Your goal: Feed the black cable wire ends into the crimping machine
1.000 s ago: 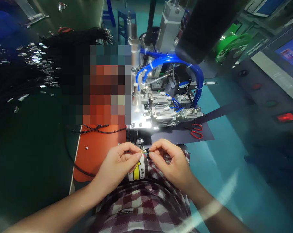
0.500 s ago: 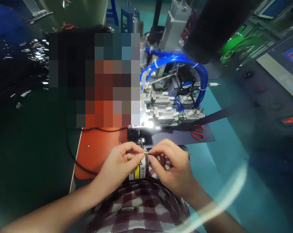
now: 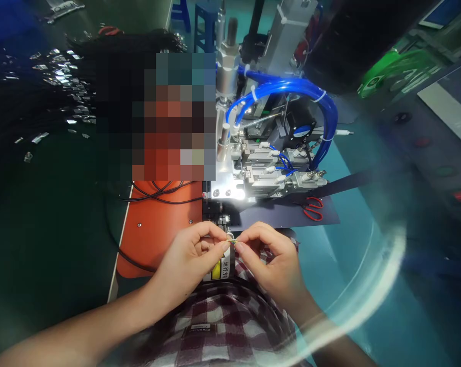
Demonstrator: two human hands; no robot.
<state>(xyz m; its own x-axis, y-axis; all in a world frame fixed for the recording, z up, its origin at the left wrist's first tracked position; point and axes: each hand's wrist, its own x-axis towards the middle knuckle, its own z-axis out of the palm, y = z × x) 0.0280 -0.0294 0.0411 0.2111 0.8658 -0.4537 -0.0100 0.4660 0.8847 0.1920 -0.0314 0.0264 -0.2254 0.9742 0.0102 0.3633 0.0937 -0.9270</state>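
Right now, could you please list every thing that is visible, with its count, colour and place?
thin wires: a few, yellowish, pinched between both hands
labelled cylinder: one, white and yellow label, under the hands
orange mat: one, left of the hands
black cables: several, lying across the mat
metal machine: one, silver, behind the hands
blue hoses: several, arching over the machine
scissors: one, red handles, right of the machine
left hand: fingertips pinched on the wires
right hand: fingertips pinched on the wires

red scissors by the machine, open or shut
Shut: the red scissors lie flat on the dark mat, handles together, blades closed.
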